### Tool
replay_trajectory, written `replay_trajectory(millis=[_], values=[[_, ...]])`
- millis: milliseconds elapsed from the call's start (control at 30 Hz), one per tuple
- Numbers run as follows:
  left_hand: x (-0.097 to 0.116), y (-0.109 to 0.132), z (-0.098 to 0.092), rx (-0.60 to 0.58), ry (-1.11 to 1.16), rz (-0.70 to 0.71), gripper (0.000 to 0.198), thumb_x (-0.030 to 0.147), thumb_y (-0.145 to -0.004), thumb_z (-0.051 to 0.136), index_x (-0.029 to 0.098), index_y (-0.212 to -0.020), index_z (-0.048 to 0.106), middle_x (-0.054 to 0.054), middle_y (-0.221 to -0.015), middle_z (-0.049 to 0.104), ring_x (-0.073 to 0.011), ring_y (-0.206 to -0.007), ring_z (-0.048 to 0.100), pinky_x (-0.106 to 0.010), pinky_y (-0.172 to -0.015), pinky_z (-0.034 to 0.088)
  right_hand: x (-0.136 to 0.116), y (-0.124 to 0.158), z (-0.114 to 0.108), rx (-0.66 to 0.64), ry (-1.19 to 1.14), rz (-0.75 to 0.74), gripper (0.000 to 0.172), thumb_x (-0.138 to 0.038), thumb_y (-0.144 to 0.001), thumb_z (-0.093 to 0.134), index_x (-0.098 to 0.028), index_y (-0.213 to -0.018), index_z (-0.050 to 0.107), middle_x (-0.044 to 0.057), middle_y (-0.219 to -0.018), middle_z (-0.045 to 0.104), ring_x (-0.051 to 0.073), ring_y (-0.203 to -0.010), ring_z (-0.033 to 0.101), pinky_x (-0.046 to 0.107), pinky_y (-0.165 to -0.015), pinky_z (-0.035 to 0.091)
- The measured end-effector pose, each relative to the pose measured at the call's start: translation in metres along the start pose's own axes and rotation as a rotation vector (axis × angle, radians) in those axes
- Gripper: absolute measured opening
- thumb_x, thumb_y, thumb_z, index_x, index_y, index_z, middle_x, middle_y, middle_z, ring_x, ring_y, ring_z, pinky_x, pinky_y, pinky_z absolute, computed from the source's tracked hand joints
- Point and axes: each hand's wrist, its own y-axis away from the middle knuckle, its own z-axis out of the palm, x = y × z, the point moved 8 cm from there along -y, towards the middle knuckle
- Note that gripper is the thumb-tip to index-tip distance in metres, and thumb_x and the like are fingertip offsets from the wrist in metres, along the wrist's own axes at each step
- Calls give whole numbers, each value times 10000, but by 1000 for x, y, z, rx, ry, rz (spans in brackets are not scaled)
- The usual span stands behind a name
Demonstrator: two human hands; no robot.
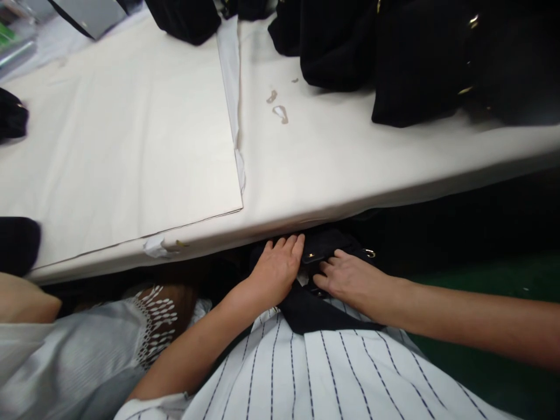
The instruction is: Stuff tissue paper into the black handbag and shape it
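Note:
A black bag with small gold-coloured metal parts lies on my lap, just below the table's front edge. My left hand rests flat on its left side, fingers stretched forward and slightly apart. At the right side of the bag, my right hand has its fingers bent against the dark fabric near a flap. What those fingertips may grip is too dark to make out. A black strap or panel hangs over the striped shirt beneath both hands.
The table has a pale cover and a large cream sheet at left. Several black bags stand along its back right. Another person's grey garment is close on my left.

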Motion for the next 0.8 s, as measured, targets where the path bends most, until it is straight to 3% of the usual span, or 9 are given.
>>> replay_trajectory(millis=[133, 300, 433, 500, 567, 633, 733, 800], values=[[6, 15, -2, 60, -27, 30, 796, -30, -773, 401, 66, -1539, 208, -233, -1578, 283, -388, -1426, 352, -608, -1127, 351, -9, 12, -23, 178, 68, -41, 252, -35, -723, 629, -154, -942, 669, 86, -899, 671, 253, -796, 616, 407, -805, 420], [9, 34, -11, 273, 106, 161, 804, -59, -780, 356, 164, -1545, 248, -196, -1535, 387, -289, -1407, 413, -462, -1131, 417, -8, 44, -62, 407, -189, 6, 216, -20, -791, 574, -187, -657, 601, 0, -704, 576, 130, -574, 510, 292, -524, 345], [-8, 33, -26, 431, 423, 236, 899, -85, -644, 348, 224, -1485, 411, -101, -1445, 535, -221, -1313, 538, -395, -1083, 489, 31, 91, -113, 630, -437, 153, 172, -227, -942, 543, -259, -885, 702, 6, -793, 594, 100, -590, 531, 235, -481, 382], [-22, 27, -30, 499, 567, 218, 881, -84, -615, 335, 240, -1413, 522, -58, -1367, 610, -204, -1251, 593, -381, -1084, 492, 63, 114, -117, 693, -505, 308, 174, -379, -946, 578, -279, -993, 712, 19, -826, 623, 119, -625, 558, 243, -508, 418], [-34, 20, -27, 505, 648, 180, 858, -81, -600, 331, 231, -1358, 586, -41, -1322, 642, -203, -1229, 610, -378, -1095, 483, 92, 125, -91, 620, -611, 487, 310, -496, -905, 619, -254, -1079, 703, 34, -818, 639, 147, -642, 578, 266, -541, 452], [-41, 15, -19, 479, 678, 148, 855, -77, -582, 326, 211, -1337, 608, -39, -1317, 644, -207, -1240, 601, -381, -1113, 463, 103, 122, -44, 467, -823, 606, 533, -558, -875, 631, -218, -1285, 608, 54, -879, 659, 181, -717, 622, 293, -618, 501], [-46, 14, -10, 456, 707, 148, 871, -71, -572, 320, 222, -1340, 607, -20, -1322, 641, -198, -1247, 596, -378, -1132, 439, 74, 95, 25, 327, -1271, 589, 813, -610, -913, 550, -186, -1538, 249, 89, -1007, 656, 219, -854, 656, 329, -704, 530], [-44, 14, -8, 438, 723, 161, 874, -67, -577, 324, 244, -1345, 603, -7, -1316, 645, -194, -1236, 604, -369, -1120, 450, 42, 73, 50, 381, -1603, 506, 865, -620, -952, 481, -212, -1569, 35, 99, -1050, 654, 218, -888, 664, 348, -750, 536]])
